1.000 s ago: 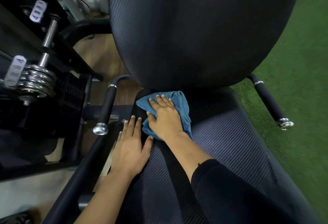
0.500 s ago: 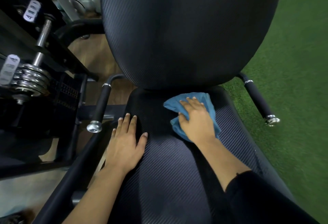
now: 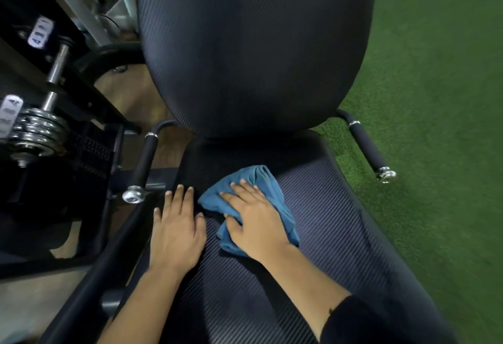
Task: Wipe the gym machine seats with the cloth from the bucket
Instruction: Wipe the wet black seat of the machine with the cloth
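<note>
On the seat (image 3: 326,221), rear half: the cloth (image 3: 272,184) lies bunched near the foot of the backrest (image 3: 253,57), left of the pad's middle, pinned under the right hand (image 3: 255,215).
Right hand: palm down, fingers straight and slightly spread, pressing the cloth onto the pad. The thumb rests against a fold at the cloth's left edge, and no finger curls round the cloth.
Left hand (image 3: 177,232): flat on the pad's left edge, fingers extended, holding nothing. It sits just beside the cloth and appears to serve as a brace.
Step in hand: wiping the rear of the seat pad, as judged from the hand position.
Technique: keep palm pressure even and work in overlapping side-to-side passes. Carry each pass into the crease below the backrest and out to the right edge.
Brace: lift the left hand before wiping the strip beneath it.
Cloth handling: re-flatten the cloth when it bunches, because folds reduce contact.
Cloth, appearance: blue, soft and creased, wider than the hand. Dampness cannot be determined.
Seat, appearance: dark padded cover with fine diagonal ribbing. The ribs probably hold grime, so wipe along them as well as across.
</note>
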Demonstrator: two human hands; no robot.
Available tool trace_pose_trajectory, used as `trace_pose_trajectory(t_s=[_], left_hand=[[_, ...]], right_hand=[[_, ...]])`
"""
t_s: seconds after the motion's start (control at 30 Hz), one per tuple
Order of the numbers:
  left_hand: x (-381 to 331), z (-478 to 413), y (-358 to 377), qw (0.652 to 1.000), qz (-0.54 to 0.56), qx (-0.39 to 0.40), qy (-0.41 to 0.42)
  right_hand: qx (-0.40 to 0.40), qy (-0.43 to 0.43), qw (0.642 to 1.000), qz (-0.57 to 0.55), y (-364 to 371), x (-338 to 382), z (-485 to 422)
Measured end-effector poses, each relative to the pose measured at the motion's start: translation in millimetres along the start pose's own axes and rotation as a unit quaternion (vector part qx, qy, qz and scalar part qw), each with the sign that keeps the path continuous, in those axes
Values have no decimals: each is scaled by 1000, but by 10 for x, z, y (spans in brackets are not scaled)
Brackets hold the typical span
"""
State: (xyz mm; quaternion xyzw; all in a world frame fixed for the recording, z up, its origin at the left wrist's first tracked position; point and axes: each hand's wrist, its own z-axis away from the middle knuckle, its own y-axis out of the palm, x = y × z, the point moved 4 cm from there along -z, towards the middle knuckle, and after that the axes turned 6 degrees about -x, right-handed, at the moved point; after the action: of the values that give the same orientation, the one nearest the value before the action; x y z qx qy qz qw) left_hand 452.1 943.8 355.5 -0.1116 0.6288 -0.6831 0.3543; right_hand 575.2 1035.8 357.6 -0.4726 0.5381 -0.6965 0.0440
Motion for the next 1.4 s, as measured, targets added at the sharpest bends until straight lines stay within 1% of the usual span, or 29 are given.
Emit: trace_pose_trajectory(t_s=[0.07,0.13,0.23,0.3,0.37,0.47,0.57,0.73,0.83,0.9,1.03,1.13,1.3,1.4], left_hand=[[36,42,-7,1000,6,6,-7],[54,79,-20,1000,11,11,-10],[79,106,-53,1000,16,13,-12],[109,109,-77,1000,18,12,-12],[137,117,-83,1000,23,12,-9],[167,125,-86,999,41,13,-4],[216,119,-88,998,55,15,-11],[263,57,-101,998,65,21,-10],[246,45,-114,997,73,16,-6],[221,31,-107,997,82,9,-4],[140,14,-90,997,83,5,-3],[126,16,-74,996,84,11,-6],[153,40,-76,997,73,13,-5],[148,53,-54,997,70,12,-6]], right_hand=[[-2,5,1000,13,-67,-70,104],[-21,26,999,31,-95,-132,122],[-45,63,996,47,-14,-104,-58],[-47,76,995,47,81,-22,-237],[-25,51,997,43,181,80,-331],[17,-20,999,21,223,197,-204],[15,-49,998,21,154,204,-13],[6,-1,999,45,180,29,-339],[17,27,997,76,235,-79,-573],[25,27,996,84,274,-69,-593],[15,-3,998,68,301,88,-408],[6,-14,998,67,307,78,-386],[7,29,998,59,314,-72,-683],[-9,31,999,43,290,-82,-657]])
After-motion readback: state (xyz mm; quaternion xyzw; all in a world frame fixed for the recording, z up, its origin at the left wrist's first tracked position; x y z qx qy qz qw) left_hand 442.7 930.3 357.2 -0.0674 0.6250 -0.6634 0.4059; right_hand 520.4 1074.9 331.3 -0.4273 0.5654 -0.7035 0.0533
